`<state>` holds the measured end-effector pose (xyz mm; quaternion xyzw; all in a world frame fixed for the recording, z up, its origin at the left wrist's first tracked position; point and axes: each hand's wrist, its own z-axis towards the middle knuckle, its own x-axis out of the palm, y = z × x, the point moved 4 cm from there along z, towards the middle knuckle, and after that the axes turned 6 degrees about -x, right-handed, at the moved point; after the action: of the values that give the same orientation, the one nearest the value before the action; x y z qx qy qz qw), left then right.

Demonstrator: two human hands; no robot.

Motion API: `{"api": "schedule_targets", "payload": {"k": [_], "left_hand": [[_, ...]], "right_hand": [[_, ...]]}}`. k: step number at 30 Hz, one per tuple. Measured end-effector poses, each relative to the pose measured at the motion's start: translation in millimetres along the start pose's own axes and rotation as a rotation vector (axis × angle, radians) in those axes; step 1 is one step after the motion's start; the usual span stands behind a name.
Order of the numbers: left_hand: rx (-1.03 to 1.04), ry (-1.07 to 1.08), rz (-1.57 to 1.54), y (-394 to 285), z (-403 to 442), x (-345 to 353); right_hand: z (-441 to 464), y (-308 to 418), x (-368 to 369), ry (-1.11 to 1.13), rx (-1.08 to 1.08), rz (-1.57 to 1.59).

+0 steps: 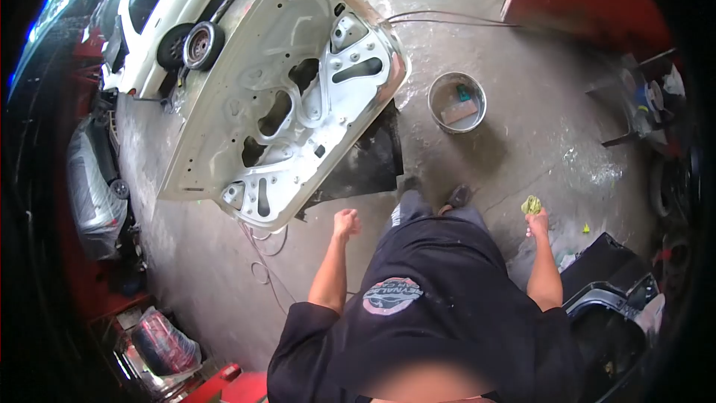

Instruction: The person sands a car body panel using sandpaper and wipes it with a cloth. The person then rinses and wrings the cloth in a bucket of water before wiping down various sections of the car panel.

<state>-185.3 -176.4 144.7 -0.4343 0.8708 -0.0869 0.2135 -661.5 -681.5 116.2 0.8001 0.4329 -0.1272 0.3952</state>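
Observation:
My left hand (347, 224) is curled closed near the lower edge of a pale car body panel (313, 119), apart from it; whether anything is inside the fingers is too small to tell. On the other side, my right hand (536, 223) grips a crumpled yellow-green cloth (531, 205), which sticks out beyond the fingers. The panel stands tilted, with several cut-out openings, over a dark mat (365, 160). A round bucket (432, 113) on the floor holds water, a brownish block and something green.
Loose cables (262, 265) lie left of my left arm. Black car parts (604, 276) are at the right. A wheel (203, 45) and a white car (153, 0) stand at the upper left. A red panel (589, 0) rises at the upper right.

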Motion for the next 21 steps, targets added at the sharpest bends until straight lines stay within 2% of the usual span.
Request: {"api": "schedule_targets", "payload": {"k": [5, 8, 11, 14, 16, 21], "left_hand": [[-0.007, -0.091, -0.023, -38.4, -4.6, 27.4], [0.098, -0.055, 0.100, -63.0, 31.8, 51.3], [0.064, 0.053, -0.080, -93.3, 77.7, 97.8], [0.036, 0.092, -0.005, -163.8, 70.9, 146.2], [0.065, 0.295, -0.119, -216.9, 66.8, 174.0], [0.298, 0.332, -0.150, -316.3, 95.8, 207.6]], "right_hand": [[33.7, 62.3, -4.0, 0.008, -0.056, 0.051], [47.3, 125.4, -9.1, 0.008, -0.148, 0.045], [65.3, 187.3, -15.2, 0.002, -0.233, 0.060], [79.8, 243.0, -26.9, 0.003, -0.304, 0.042], [98.9, 290.6, -31.3, -0.011, -0.359, 0.049], [117.3, 375.1, -25.9, -0.009, -0.382, 0.032]]}}
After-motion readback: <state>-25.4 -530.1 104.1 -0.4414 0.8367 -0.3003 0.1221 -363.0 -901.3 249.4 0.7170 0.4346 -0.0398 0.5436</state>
